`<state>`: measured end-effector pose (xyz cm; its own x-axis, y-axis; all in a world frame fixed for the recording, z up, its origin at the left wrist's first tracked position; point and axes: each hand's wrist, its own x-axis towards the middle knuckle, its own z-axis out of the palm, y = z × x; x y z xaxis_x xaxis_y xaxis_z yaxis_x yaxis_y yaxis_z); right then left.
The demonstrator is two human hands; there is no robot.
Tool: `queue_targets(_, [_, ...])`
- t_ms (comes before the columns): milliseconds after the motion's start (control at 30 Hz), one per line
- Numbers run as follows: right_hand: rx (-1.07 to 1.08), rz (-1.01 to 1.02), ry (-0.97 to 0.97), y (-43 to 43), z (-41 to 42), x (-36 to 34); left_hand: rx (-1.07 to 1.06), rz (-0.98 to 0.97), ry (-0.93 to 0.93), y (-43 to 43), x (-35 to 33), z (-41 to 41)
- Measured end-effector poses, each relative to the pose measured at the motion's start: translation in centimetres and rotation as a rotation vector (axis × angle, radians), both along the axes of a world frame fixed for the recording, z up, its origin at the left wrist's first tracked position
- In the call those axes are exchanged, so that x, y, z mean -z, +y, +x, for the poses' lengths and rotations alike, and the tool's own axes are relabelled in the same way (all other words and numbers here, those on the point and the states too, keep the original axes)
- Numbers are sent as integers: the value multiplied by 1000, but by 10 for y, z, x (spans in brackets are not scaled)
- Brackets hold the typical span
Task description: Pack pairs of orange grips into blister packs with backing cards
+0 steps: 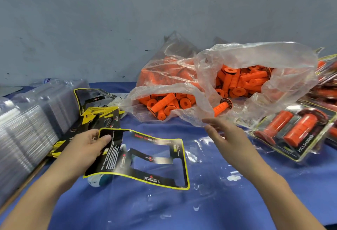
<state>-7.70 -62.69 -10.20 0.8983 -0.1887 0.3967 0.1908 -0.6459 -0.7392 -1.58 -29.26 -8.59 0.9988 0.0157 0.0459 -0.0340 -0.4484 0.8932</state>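
My left hand (87, 146) pinches a black backing card (145, 158) with a yellow border by its left edge, thumb on top, and holds it above the blue cloth. My right hand (223, 135) hovers open over a clear blister pack (215, 167) lying on the cloth, its fingers pointing at the torn plastic bags (237, 62). Those bags hold several loose orange grips (235, 82). One orange grip (221, 107) lies at the bag's mouth, just beyond my right fingertips.
A tall stack of clear blister shells (27, 125) fills the left side. Spare backing cards (102, 116) lie next to it. Finished packs (295, 129) with orange grips pile up at the right. A small white and teal object (97, 179) lies under the held card.
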Motion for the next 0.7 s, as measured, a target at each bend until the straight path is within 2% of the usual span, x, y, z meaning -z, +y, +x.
queue_targets(133, [30,-307,53,-2,6,12,15,123,57,2,8,-3])
queue_targets(367, [31,-535,168,-4,14,28,21,274,71,-1,20,-13])
queue_targets(700, [67,-644,291,0,18,36,78,258,90,-18,30,-19])
